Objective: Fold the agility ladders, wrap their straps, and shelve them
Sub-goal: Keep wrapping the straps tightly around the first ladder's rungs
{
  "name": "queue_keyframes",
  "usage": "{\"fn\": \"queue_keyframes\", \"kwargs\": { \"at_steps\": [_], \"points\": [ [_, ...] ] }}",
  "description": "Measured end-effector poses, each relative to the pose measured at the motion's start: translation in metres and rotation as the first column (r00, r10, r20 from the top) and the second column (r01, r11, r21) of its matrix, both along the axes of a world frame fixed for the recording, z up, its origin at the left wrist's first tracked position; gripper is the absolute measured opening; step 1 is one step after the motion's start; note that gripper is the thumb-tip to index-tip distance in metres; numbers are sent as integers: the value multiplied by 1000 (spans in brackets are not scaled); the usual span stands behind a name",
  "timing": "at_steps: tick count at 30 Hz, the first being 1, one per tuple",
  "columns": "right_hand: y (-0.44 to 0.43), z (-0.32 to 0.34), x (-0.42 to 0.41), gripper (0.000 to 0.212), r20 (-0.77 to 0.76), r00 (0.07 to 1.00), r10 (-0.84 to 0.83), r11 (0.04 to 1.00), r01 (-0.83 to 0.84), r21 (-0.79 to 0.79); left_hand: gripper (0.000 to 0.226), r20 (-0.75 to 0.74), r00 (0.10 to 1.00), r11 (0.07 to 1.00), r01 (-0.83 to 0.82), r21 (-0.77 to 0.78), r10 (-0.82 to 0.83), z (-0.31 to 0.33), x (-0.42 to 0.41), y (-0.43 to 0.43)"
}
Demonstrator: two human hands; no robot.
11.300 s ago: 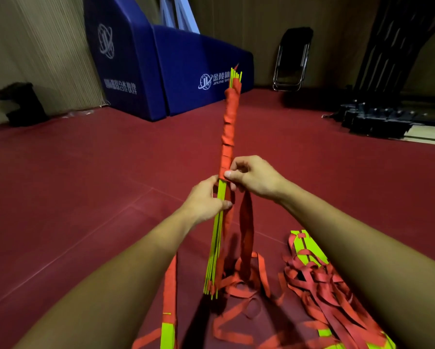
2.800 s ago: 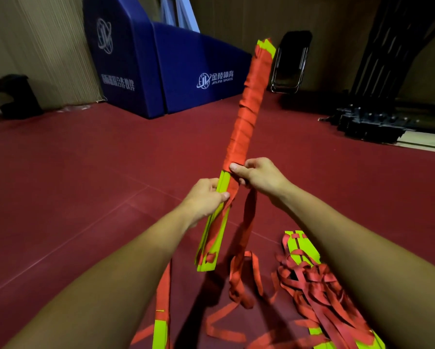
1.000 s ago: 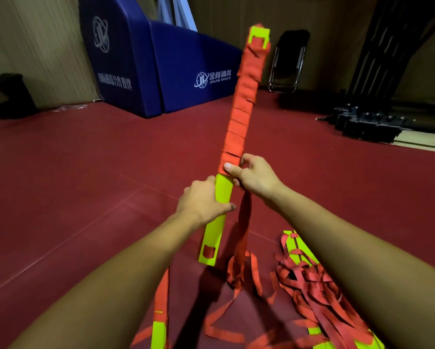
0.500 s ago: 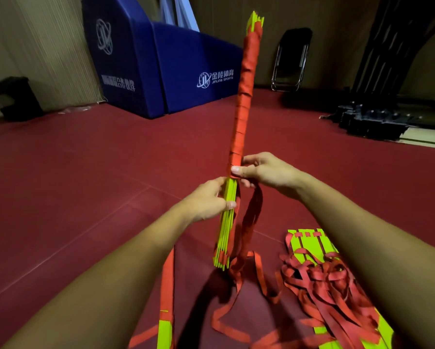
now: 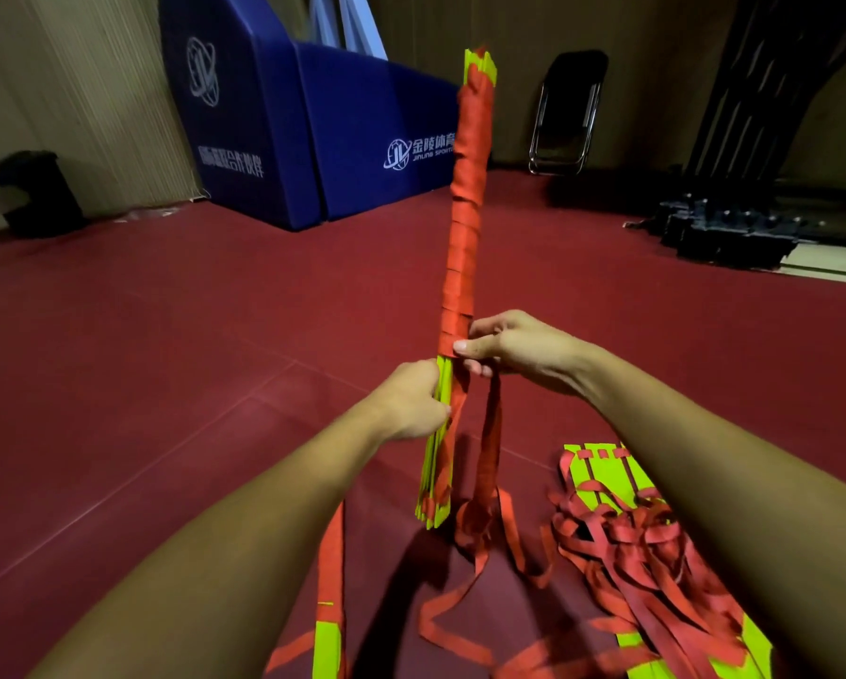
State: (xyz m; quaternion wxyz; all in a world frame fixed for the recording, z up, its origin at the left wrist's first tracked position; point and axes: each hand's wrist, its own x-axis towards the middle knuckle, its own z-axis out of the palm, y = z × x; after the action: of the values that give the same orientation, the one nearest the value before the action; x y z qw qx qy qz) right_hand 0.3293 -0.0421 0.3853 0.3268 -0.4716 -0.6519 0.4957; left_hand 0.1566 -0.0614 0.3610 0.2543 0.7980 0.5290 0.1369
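Wrapping | ladder (image 5: 465, 237) spun back edge-on, wrap a turn lower | left hand (image 5: 413, 406) grips it, right hand (image 5: 509, 347) pinches strap (image 5: 490, 453) | I reckon the lower third is left to wrap.

- A sports hall, by the look of it: a wide, dark red sports floor (image 5: 166, 360) with seam lines.
- Big blue padded blocks (image 5: 362, 115) by the wall carry a sports brand's logo.
- Yellow agility ladders (image 5: 602, 477) and their red straps (image 5: 656, 570) lie about.
- A folding chair (image 5: 565, 115) and black folded equipment (image 5: 729, 227) stand at the edge.
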Motion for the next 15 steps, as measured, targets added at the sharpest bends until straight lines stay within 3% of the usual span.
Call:
{"fn": "queue_keyframes", "kwargs": {
  "at_steps": [4, 7, 8, 11, 15],
  "points": [
    [5, -2, 2, 25, 180, 979, -95, 986, 68, 151, 38, 126, 991, 997, -40, -62, 47, -1, -6, 5],
    [10, -9, -3, 26, 86, 978, -189, 962, 166, 219, 65, 292, 953, 990, -46, -131, 83, -4, -4, 13],
    [11, -12, -5, 26, 61, 975, -216, 954, 197, 228, 62, 310, 947, 988, -35, -147, 79, 0, -2, 11],
    [15, -18, -9, 32, 107, 944, -312, 922, 274, 273, 19, 342, 935, 980, -22, -200, 90, 12, 5, 0],
    [15, -18, -14, 37, 131, 914, -384, 892, 331, 308, 11, 423, 896, 977, -51, -208, 137, 0, 2, 6]
  ]
}}
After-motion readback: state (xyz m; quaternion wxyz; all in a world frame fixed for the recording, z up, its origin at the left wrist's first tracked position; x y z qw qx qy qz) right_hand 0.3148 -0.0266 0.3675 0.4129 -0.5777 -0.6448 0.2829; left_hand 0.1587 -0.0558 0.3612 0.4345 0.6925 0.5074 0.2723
